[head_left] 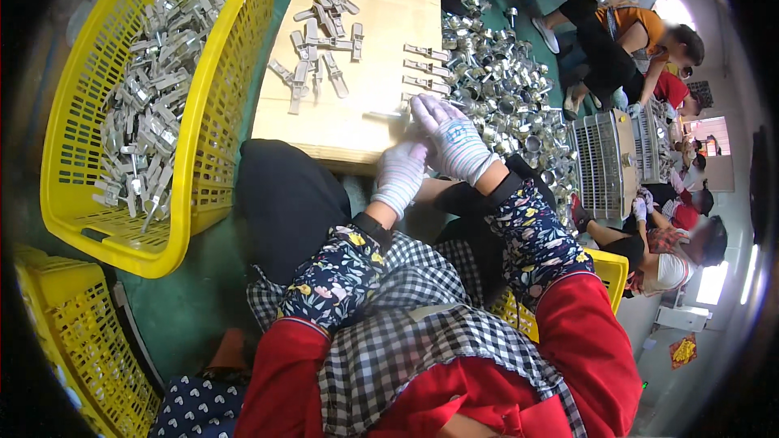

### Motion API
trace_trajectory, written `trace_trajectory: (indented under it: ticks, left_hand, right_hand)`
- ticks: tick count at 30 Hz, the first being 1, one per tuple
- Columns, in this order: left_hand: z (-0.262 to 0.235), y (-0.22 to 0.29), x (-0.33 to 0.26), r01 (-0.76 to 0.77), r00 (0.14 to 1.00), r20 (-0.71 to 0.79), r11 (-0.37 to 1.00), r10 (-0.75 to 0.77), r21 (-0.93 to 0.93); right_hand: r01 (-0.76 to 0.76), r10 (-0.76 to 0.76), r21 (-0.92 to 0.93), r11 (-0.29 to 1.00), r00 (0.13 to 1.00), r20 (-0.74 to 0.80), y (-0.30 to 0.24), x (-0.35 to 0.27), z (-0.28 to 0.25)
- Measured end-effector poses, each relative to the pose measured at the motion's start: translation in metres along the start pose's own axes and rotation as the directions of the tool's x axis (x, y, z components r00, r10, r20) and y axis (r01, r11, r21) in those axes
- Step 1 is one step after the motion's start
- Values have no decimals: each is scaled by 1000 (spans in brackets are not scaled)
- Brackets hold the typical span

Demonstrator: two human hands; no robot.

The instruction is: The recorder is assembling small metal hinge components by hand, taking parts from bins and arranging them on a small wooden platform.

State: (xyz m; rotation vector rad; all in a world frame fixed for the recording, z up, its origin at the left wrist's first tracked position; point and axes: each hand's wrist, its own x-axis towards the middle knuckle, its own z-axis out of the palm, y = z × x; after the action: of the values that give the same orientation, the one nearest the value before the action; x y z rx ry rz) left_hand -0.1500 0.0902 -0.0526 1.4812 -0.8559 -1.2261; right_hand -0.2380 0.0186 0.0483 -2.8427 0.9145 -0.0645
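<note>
My two hands, in white striped knit gloves, meet at the front right of a tan board (369,24). My right hand (458,142) is closed, its fingers bent down over a metal clip (386,115) whose thin end juts out leftward. Close against it, my left hand (401,172) has its fingers curled together; what they hold is hidden. Just beyond my fingers, several metal clips (426,66) lie in a neat column along the board's right side. A loose heap of similar grey clips (311,42) rests on its left half.
A yellow basket (203,122) full of metal clips stands at left, another yellow basket (77,341) below it. Right of the board spreads a pile of shiny round metal parts (507,85). Farther right are a grey crate (602,166) and several other people seated at work.
</note>
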Motion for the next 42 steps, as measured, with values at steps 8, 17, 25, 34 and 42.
trace_trajectory:
  ticks: [8,17,25,34,42]
  left_hand:
    - [-14,40,15,16,993,118,999,-21,42]
    - [-85,111,34,-451,891,198,746,409,491]
    - [-53,76,43,-338,941,291,403,176,850]
    - [-59,74,67,-444,896,389,406,214,799]
    - [-62,80,118,-468,808,587,545,-56,696]
  right_hand:
    - [-56,61,39,998,990,-124,10,1,19]
    - [-33,43,91,995,993,-108,20,7,8]
    - [-228,219,564,793,972,85,35,18,9]
    - [-373,393,625,686,913,113,37,27,15]
    - [-133,200,339,931,965,-168,50,33,0]
